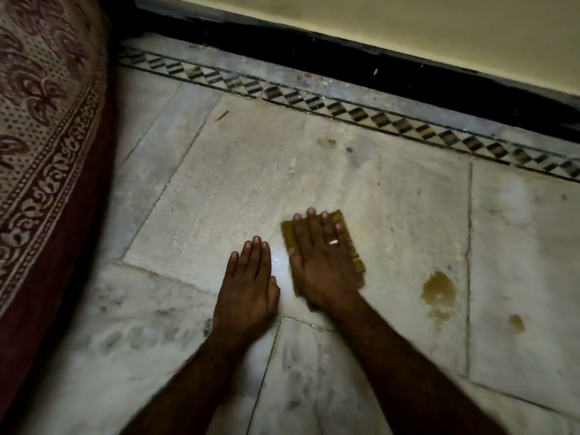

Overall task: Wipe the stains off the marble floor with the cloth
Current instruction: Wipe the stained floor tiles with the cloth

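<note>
A folded yellow-brown cloth [348, 243] lies flat on the white marble floor [235, 189]. My right hand [323, 262], wearing a ring, presses down on it with fingers spread, covering most of it. My left hand [248, 287] rests flat on the bare floor just left of the cloth, fingers together, holding nothing. A large yellowish stain [438, 289] sits on the marble to the right of the cloth, with a smaller stain [517, 322] further right. Fainter dark marks [328, 142] lie on the slab ahead of my hands.
A patterned maroon and cream fabric [40, 136] hangs down along the left side. A mosaic border strip [345, 109] and a black skirting [361, 61] under a yellow wall run across the far side. A small reddish scrap [221, 115] lies on the floor.
</note>
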`<state>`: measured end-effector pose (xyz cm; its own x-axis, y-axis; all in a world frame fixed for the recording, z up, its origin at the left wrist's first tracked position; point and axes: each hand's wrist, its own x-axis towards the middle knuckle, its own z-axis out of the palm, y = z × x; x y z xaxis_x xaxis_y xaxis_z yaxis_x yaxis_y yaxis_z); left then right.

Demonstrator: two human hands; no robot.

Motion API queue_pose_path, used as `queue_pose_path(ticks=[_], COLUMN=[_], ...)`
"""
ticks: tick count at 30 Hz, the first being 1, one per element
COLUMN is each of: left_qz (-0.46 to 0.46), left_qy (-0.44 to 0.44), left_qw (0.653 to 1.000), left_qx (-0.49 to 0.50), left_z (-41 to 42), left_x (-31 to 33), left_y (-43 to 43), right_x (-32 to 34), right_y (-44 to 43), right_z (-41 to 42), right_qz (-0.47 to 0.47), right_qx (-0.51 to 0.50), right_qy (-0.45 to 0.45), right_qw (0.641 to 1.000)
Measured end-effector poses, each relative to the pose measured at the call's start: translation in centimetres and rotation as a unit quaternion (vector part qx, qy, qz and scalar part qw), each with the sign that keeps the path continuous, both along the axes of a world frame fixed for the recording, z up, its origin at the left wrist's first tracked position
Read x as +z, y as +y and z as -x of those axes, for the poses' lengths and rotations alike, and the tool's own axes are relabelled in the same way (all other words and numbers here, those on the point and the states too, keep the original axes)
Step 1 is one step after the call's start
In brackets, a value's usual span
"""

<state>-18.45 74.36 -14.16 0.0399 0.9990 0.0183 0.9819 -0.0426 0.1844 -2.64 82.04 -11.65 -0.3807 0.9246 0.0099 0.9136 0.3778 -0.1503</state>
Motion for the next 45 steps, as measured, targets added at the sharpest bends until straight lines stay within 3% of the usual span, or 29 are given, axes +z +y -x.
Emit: queue_pose_path(ticks=[5, 8, 12, 17, 19, 21, 26, 30, 33, 39, 45], left_qz=[0.002, 0.008, 0.01, 0.014, 0.013, 0.011, 0.022, 0.026, 0.021, 0.028, 0.025], left_qy=[0.002, -0.004, -0.003, 0.001, 0.001, 0.003, 0.003, -0.002, -0.002, 0.012, 0.011], left_qw=[1.0, 1.0, 1.0, 1.0, 1.0, 1.0, 1.0, 1.0, 1.0, 0.999, 0.999], left_qx=[-0.005, 0.006, 0.012, 0.016, 0.014, 0.01, 0.003, 0.009, 0.01, 0.016, 0.022], left_z=[0.3, -0.1, -0.3, -0.4, -0.4, -0.3, 0.0, 0.0, -0.4, -0.5, -1.5], left_x=[0.1, 0.4, 0.6, 0.6, 0.6, 0.5, 0.4, 0.5, 0.7, 0.8, 1.3], left_y=[0.0, 0.1, 0.1, 0.1, 0.1, 0.1, 0.1, 0.1, 0.3, 0.0, -0.1], right_x=[0.5, 1.4, 1.1, -0.8, -0.5, -0.2, 1.4, 1.3, 0.5, -0.5, 0.2], right_y=[-10.8, -14.3, -11.6, -1.1, 0.7, -0.6, -12.5, -17.9, -16.6, -6.4, -12.8], right_z=[-5.6, -12.3, -17.0, -12.2, -8.2, -5.0, -6.2, -14.0, -18.3, -12.0, -7.0], right_qz=[0.02, 0.049, 0.054, 0.071, 0.017, -0.043, -0.015, -0.021, 0.007, -0.009, -0.019], right_qx=[0.073, 0.057, -0.043, -0.135, -0.132, -0.094, 0.048, 0.014, -0.034, -0.197, -0.047], right_qy=[-0.013, -0.044, -0.041, -0.055, -0.051, -0.019, 0.002, -0.018, -0.061, 0.002, 0.034], right_qw=[0.997, 0.996, 0.997, 0.987, 0.99, 0.994, 0.999, 1.0, 0.998, 0.98, 0.998])
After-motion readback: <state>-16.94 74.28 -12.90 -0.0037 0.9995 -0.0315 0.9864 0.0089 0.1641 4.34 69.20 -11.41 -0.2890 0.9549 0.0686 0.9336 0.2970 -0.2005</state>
